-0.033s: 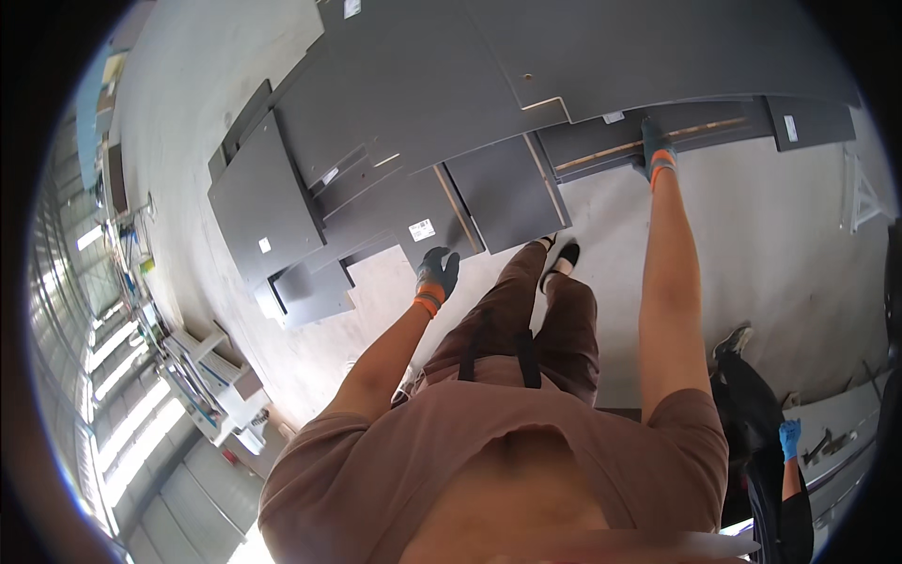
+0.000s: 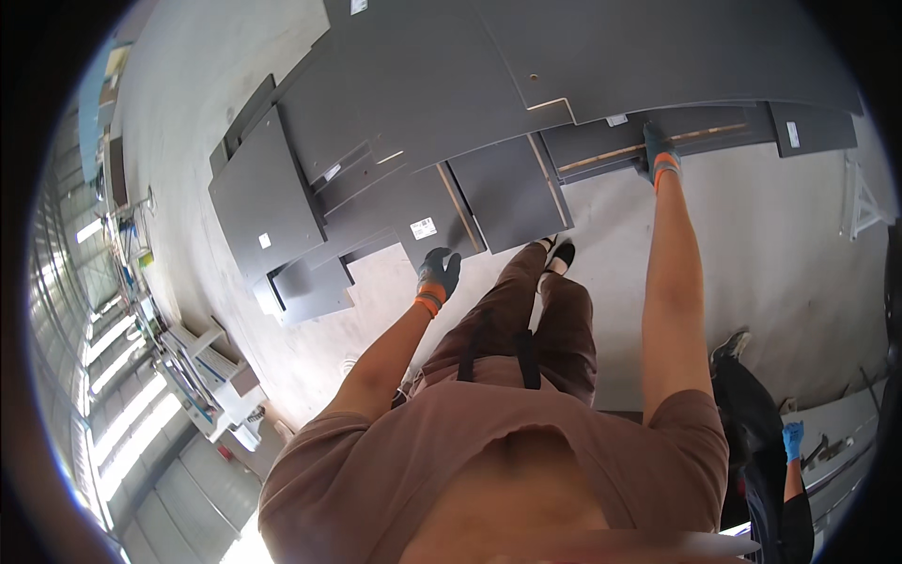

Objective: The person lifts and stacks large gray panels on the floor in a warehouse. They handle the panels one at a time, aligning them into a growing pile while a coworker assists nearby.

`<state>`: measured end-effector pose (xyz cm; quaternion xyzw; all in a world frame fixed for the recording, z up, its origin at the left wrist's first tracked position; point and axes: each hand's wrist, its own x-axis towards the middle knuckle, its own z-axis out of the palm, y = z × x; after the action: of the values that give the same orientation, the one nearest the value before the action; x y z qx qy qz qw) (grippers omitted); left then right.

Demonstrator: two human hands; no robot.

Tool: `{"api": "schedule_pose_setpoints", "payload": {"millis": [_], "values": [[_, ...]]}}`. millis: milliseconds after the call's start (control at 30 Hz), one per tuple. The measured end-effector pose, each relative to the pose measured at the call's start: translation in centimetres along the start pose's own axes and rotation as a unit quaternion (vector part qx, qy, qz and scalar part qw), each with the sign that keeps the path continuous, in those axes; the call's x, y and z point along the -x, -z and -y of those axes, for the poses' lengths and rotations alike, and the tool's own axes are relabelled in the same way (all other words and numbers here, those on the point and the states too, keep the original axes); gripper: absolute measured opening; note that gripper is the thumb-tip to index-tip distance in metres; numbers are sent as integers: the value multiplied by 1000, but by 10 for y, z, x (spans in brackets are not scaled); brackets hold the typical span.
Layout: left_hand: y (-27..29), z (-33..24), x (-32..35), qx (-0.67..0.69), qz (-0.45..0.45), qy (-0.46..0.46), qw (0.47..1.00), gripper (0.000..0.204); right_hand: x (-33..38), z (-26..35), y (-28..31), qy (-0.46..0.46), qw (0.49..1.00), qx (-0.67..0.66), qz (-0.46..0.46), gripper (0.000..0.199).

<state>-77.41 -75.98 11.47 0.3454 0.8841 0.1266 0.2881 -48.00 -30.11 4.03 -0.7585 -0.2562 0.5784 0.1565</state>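
Note:
Many dark grey flat panels (image 2: 442,103) lie overlapping on the concrete floor. My right hand (image 2: 660,150), in a dark glove with an orange cuff, reaches far out and grips a long narrow grey panel (image 2: 601,150) with a wood-coloured edge. My left hand (image 2: 438,274), gloved the same way, hangs with loose fingers at the near edge of a grey panel bearing a small white label (image 2: 413,211); it holds nothing. My black shoes (image 2: 562,252) stand right at the edge of the pile.
Another person in dark clothes (image 2: 752,423) with a blue glove (image 2: 794,440) stands at the lower right. A white metal frame (image 2: 860,197) sits on the floor at right. Benches and shelving (image 2: 202,376) line the left wall by the windows.

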Motion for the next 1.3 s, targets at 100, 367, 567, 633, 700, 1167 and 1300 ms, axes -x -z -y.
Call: {"api": "schedule_pose_setpoints", "payload": {"millis": [100,367,567,633,700,1167,1300], "values": [[-4,7,16,18,12,51,998,39,24,19,3,-2,974,225,-4,71],[14,68,36,59,10,116,991,41,31,-36,-4,300,857,383,-168,65],[117,131,-30,-36,-214,-51,975,36,143,-153,-102,480,677,557,20,30],[162,145,-67,-28,-245,-19,969,37,194,-202,-166,396,882,225,124,29],[210,175,-102,-61,-269,-29,961,39,279,-193,-220,198,924,200,260,33],[356,352,-237,91,-486,87,865,36,316,-225,-527,-253,843,-227,418,11],[261,447,-73,9,-460,526,715,46,339,-205,-528,-191,912,-142,333,11]]}}
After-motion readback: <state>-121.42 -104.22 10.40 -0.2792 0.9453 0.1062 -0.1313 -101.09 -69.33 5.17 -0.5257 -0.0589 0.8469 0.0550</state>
